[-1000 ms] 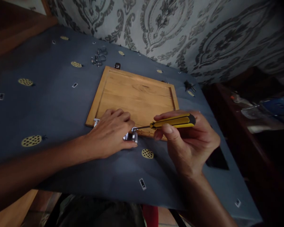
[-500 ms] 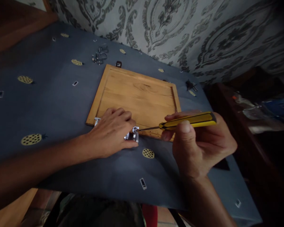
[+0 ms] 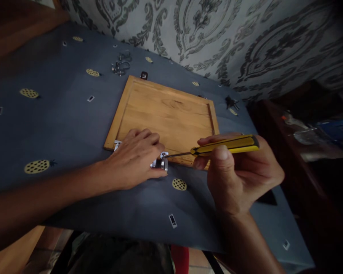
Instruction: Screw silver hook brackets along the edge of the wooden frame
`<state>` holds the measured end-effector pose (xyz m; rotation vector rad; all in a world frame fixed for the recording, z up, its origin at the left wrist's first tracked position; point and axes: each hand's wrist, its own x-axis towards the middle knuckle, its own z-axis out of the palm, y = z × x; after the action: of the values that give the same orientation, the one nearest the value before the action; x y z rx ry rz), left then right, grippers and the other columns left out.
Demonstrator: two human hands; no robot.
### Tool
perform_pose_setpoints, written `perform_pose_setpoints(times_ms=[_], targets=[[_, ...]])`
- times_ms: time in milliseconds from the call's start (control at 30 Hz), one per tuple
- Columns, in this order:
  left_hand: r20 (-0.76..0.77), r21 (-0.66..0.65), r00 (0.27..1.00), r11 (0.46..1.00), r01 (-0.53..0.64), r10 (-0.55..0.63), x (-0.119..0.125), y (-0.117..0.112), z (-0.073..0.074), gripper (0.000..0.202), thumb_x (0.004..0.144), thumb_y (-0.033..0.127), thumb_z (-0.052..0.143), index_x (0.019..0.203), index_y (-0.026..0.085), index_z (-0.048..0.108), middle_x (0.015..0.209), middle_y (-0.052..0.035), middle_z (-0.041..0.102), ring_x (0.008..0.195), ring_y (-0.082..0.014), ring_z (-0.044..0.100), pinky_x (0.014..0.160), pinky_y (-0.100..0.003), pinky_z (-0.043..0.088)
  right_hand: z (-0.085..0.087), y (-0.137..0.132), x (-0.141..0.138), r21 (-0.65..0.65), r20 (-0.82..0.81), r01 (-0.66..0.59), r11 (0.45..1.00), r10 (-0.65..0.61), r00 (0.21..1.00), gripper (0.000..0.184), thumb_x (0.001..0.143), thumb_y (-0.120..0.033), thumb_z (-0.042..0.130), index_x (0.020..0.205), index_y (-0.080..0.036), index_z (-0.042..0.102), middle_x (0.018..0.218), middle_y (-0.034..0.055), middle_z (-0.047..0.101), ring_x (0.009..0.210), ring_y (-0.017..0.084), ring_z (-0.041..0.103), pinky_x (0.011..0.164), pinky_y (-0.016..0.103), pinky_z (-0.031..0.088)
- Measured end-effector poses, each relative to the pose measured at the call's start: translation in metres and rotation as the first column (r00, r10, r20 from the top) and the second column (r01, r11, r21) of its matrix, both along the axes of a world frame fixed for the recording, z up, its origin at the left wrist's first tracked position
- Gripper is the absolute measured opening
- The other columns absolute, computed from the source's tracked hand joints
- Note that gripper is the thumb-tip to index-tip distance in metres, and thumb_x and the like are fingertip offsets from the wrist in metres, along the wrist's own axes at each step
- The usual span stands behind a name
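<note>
A wooden cabinet door [image 3: 165, 110] with a raised frame lies flat on the table. My left hand [image 3: 135, 158] rests on its near edge, closed around a shiny metal hinge [image 3: 164, 164], fingers above and thumb below. Part of that hinge is hidden under the palm. Another bit of bright metal [image 3: 117, 144] shows at the near left corner of the door, partly behind the wrist. In my right hand [image 3: 240, 171] is a screwdriver [image 3: 225, 146] with a yellow and black handle. Its thin shaft points left, and its tip meets the hinge beside my left fingers.
Loose metal hardware [image 3: 121, 64] lies on the patterned blue tablecloth [image 3: 74, 121] beyond the door. A small dark object [image 3: 143, 75] sits at the door's far edge, and a black item [image 3: 231, 102] lies to the right. Patterned wall covering [image 3: 205, 34] rises behind; a dark cabinet [image 3: 288, 144] stands at right.
The screwdriver and my right hand have shifted very slightly left, the tip staying at the hinge. My left hand keeps its place on the door.
</note>
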<state>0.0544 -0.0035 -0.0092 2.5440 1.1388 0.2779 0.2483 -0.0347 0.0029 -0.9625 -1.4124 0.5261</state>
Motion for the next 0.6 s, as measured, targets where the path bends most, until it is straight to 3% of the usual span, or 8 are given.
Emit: perform_pose_setpoints(times_ms=[233,333,467,600], targets=[[0.002,-0.002,1.000,1.000,0.000,0.000,0.000,0.000,0.001,0.035,0.088,0.048,0.079,0.103,0.017,0.075,0.102,-0.0066,0.065,0.105,-0.0284,0.057,0.093,-0.042,0.040,0.000,0.000,-0.002,-0.022,0.000,-0.027,0.999,0.027,1.000,0.017,0.089,-0.035,0.081,0.085,-0.022,0.072,0.085,0.0008,0.077,0.047,0.008,0.063,0.040,0.023,0.053],[-0.011,-0.004,1.000,1.000,0.000,0.000,0.000,0.000,0.002,0.035,0.088,0.048,0.079,0.103,0.016,0.075,0.102,-0.0069,0.065,0.106,-0.0290,0.058,0.092,-0.042,0.040,0.005,0.001,-0.004,-0.045,0.005,-0.053,0.998,0.053,0.999,0.015,0.088,-0.036,0.082,0.093,-0.024,0.075,0.087,-0.0005,0.075,0.047,0.007,0.063,0.042,0.022,0.055],[0.007,0.017,1.000,1.000,0.005,-0.005,-0.001,0.000,0.000,0.034,0.088,0.047,0.079,0.104,0.017,0.074,0.105,-0.0075,0.066,0.108,-0.0293,0.058,0.094,-0.043,0.041,0.015,0.003,-0.006,-0.146,0.092,-0.139,0.980,0.153,0.984,0.011,0.092,-0.036,0.078,0.094,-0.025,0.078,0.094,0.0000,0.075,0.051,0.006,0.064,0.050,0.022,0.058],[0.007,0.006,1.000,1.000,-0.004,0.004,-0.001,0.000,0.000,0.032,0.088,0.046,0.079,0.101,0.017,0.074,0.103,-0.0075,0.066,0.106,-0.0290,0.059,0.093,-0.043,0.041,0.024,0.006,-0.006,-0.236,0.108,-0.236,0.943,0.267,0.958,0.011,0.095,-0.034,0.074,0.102,-0.028,0.079,0.089,-0.0024,0.072,0.056,0.006,0.066,0.054,0.020,0.059]])
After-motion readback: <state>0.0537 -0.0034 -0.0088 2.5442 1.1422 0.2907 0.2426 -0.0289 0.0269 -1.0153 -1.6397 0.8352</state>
